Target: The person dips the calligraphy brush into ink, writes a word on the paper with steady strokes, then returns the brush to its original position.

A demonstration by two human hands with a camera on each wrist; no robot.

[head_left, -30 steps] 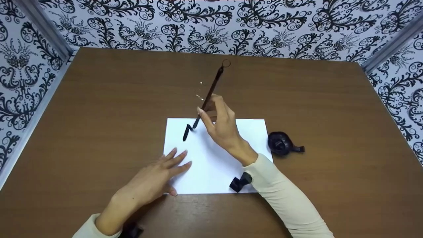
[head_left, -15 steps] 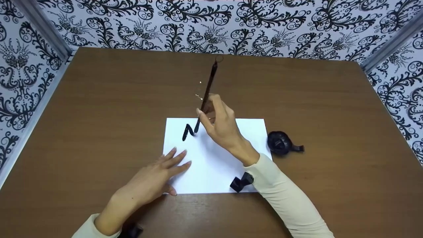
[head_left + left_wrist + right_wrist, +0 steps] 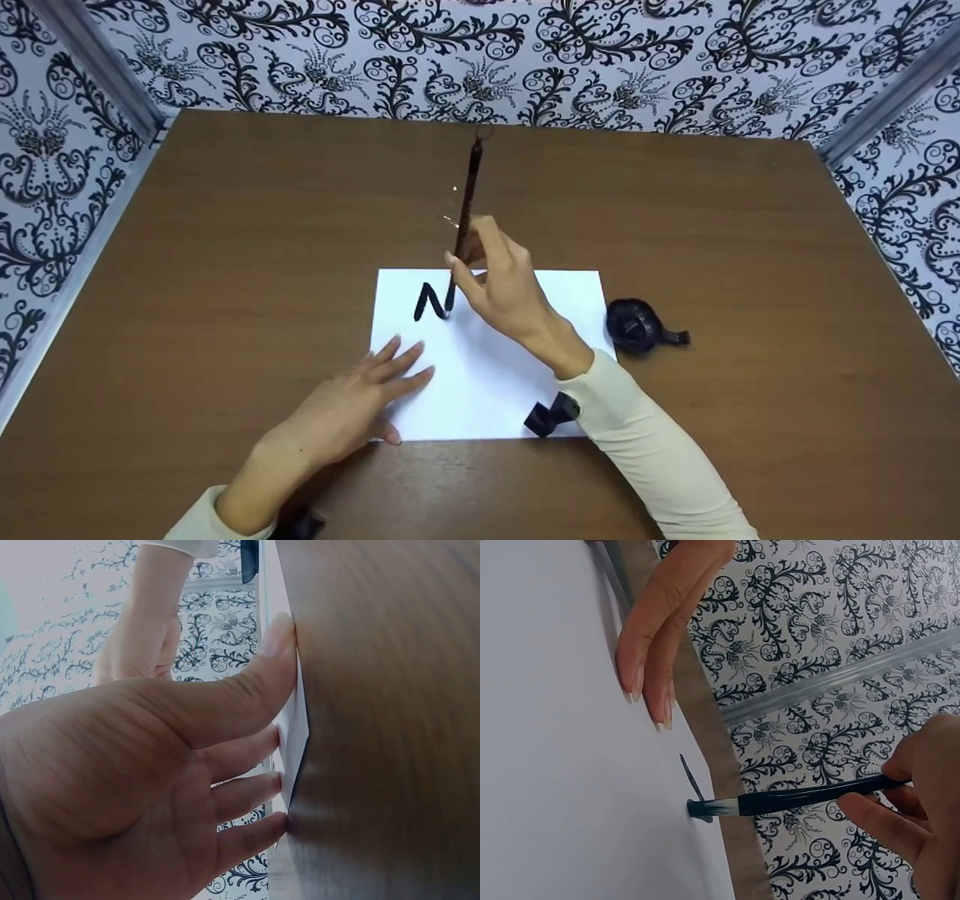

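Observation:
My right hand (image 3: 506,289) pinches a dark paintbrush (image 3: 468,195) between thumb and fingers, its handle standing nearly upright with a loop at the top. In the right wrist view the inked bristles (image 3: 712,808) touch the white paper (image 3: 570,727). A black zigzag stroke (image 3: 429,301), like an inverted V, runs to the brush tip on the upper left of the sheet. My left hand (image 3: 349,405) rests with spread fingers on the sheet's lower left. In the left wrist view its thumb (image 3: 259,682) and fingertips press along the paper's edge.
A small black ink dish (image 3: 636,326) with a short handle stands just right of the paper. The black wrist camera (image 3: 553,415) sits at my right cuff, over the paper's lower right. Wooden table (image 3: 225,247) surrounds the sheet, with patterned wallpaper (image 3: 480,60) behind.
The brush tip has moved down and slightly right, lengthening the black stroke's second leg. The handle has swung left to a steeper stance. My left hand has stayed in place.

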